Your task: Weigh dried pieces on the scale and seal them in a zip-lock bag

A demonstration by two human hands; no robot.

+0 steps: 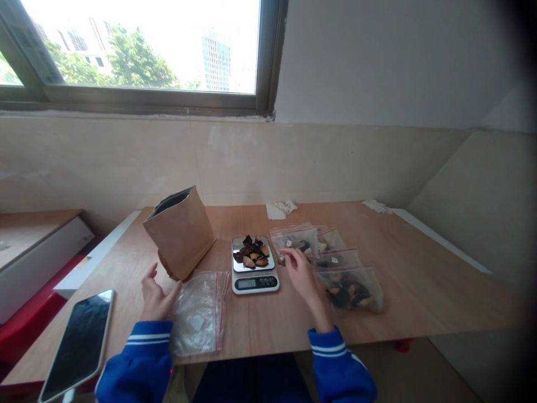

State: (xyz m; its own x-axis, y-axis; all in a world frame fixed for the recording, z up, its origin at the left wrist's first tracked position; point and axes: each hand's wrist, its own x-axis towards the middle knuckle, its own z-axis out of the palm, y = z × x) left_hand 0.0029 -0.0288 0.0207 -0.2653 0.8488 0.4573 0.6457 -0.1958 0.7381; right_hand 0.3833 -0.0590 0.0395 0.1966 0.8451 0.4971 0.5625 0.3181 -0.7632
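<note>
A white kitchen scale (255, 283) stands mid-table, with dark-skinned dried slices (251, 253) heaped on its plate. Just right of it, my right hand (300, 271) hovers with its fingers drawn together; anything between the fingertips is too small to make out. My left hand (157, 294) is open, fingers apart, beside the lower edge of an upright, open brown paper bag (182, 232). Flat clear zip bags (199, 313) with red seal lines lie right of that hand. Filled zip bags (354, 291) holding similar dried pieces overlap on the right, partly behind my right hand.
A smartphone (79, 341) with a cable lies at the table's left edge. White crumpled tissue (286, 207) and a white paper piece (275, 212) are at the back. More crumpled white material (377, 206) lies at the back right, below the tiled wall.
</note>
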